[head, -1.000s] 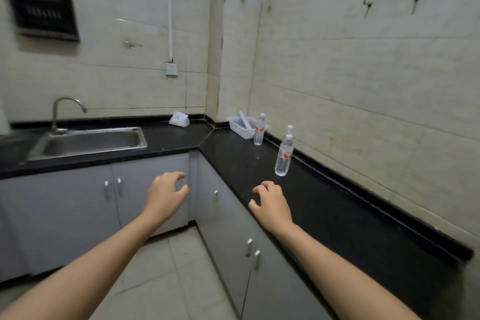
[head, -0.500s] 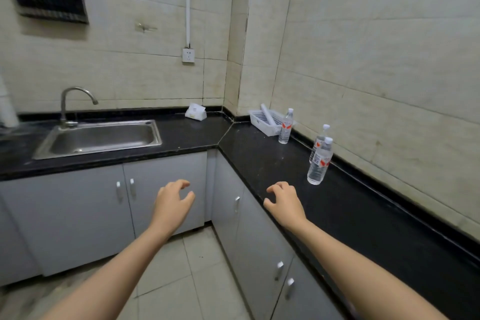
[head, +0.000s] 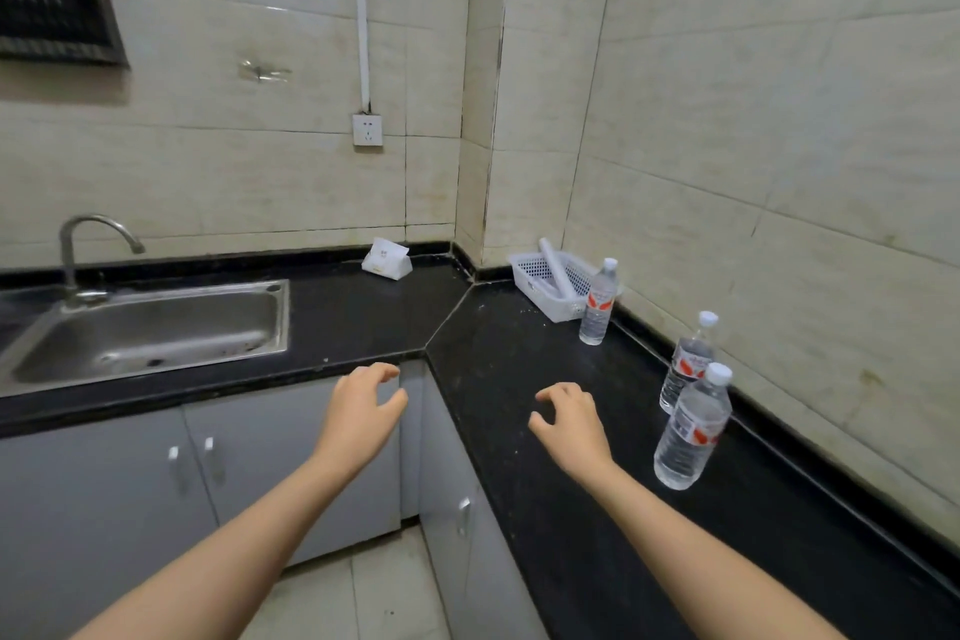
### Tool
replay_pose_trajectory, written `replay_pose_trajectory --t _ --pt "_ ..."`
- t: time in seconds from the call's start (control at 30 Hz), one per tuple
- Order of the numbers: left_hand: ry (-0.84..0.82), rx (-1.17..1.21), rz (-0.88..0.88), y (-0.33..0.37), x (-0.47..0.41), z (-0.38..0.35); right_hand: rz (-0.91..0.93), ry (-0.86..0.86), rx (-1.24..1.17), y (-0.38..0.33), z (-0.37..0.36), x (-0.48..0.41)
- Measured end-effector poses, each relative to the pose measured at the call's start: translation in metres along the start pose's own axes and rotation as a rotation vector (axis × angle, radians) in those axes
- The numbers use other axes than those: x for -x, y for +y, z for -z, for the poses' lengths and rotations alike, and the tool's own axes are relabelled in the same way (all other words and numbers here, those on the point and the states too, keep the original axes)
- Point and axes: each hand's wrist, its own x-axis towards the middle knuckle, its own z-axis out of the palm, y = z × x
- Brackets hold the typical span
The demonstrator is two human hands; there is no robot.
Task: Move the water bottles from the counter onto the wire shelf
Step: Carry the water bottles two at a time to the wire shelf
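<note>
Black L-shaped counter (head: 519, 379), steel sink (head: 150, 333) at left. Both hands hover empty, fingers loosely curled & apart: left hand (head: 358, 418) off the counter edge, right hand (head: 571, 426) over it. 3 water bottles upright by right wall: nearest bottle (head: 688, 431), second bottle (head: 685, 361) just behind, far bottle (head: 598, 304) beside white basket (head: 535, 270). Reach step, prob.; next: right hand swings right, wraps nearest bottle.

Bench (head: 519, 379): black, L-shaped, sink (head: 156, 333) at left.
Corner: tissue pack (head: 386, 259), white basket (head: 535, 276).
Right run: far bottle (head: 598, 304) beside basket; middle bottle (head: 685, 364), near bottle (head: 688, 431) upright together.
</note>
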Motion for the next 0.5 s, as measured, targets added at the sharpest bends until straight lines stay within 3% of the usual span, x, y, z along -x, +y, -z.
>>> replay_pose_trajectory --t 0.27,0.5 --pt "-0.124 0.034 0.027 -0.021 -0.091 -0.073 -0.119 -0.011 0.028 0.049 -0.025 -0.073" --pt "-0.27 0.127 -0.07 -0.026 -0.216 -0.143 -0.352 0.111 0.06 0.085 -0.033 -0.142"
